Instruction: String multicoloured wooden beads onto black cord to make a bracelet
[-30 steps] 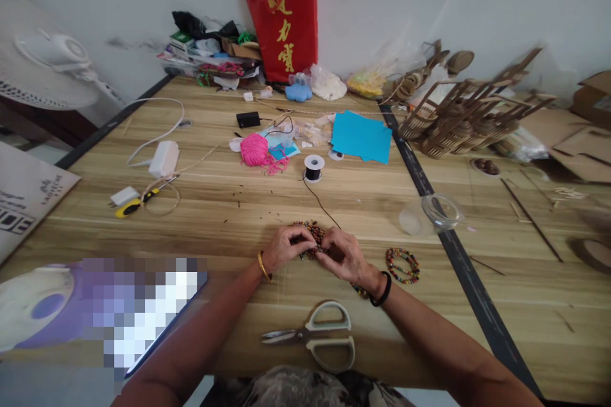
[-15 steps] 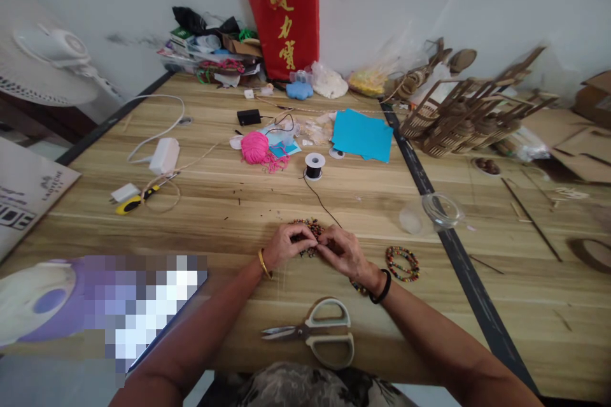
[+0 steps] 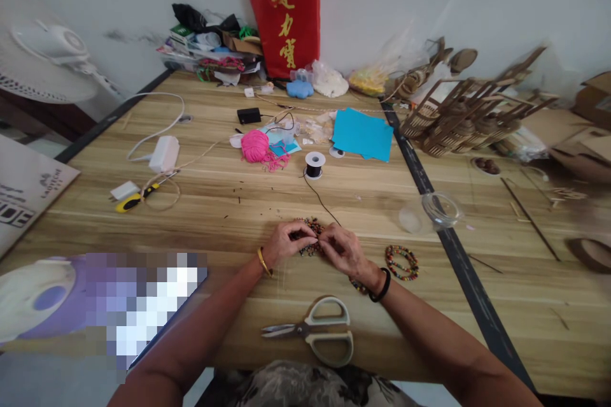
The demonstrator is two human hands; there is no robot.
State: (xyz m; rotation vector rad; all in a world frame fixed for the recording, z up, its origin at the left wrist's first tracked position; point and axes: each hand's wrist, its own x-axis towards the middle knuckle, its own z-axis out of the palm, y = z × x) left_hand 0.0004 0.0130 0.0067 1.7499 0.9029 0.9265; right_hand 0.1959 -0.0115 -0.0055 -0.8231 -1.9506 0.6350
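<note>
- The left hand (image 3: 285,242) has its thumb and forefinger together over the pile of small, round, multicoloured beads (image 3: 312,227); what its tips grip, if anything, is too small to tell.
- The right hand (image 3: 346,253) meets it at the pile, thumb and forefinger pinched; a thin black cord (image 3: 322,203) runs to this hand, but I cannot tell whether the pinch holds cord, a bead or both.
- Step in hand, as I judge it: fine fingertip work with beads and cord. The next move calls for 2 steady pinches and slack cord.
- Nearer the body than the pile, a strand of multicoloured beads (image 3: 358,286) lies at the right wrist and could snag.
- Beyond the pile, the white-flanged spool of black cord (image 3: 314,171) stands upright.
- Right of the pile: a looped multicoloured bead string (image 3: 390,262).
- Nearer than the pile, pale-handled steel scissors (image 3: 300,329) lie by the wooden table's (image 3: 214,222) front edge, limiting pull-back; sideways room looks widest left of the pile.
</note>
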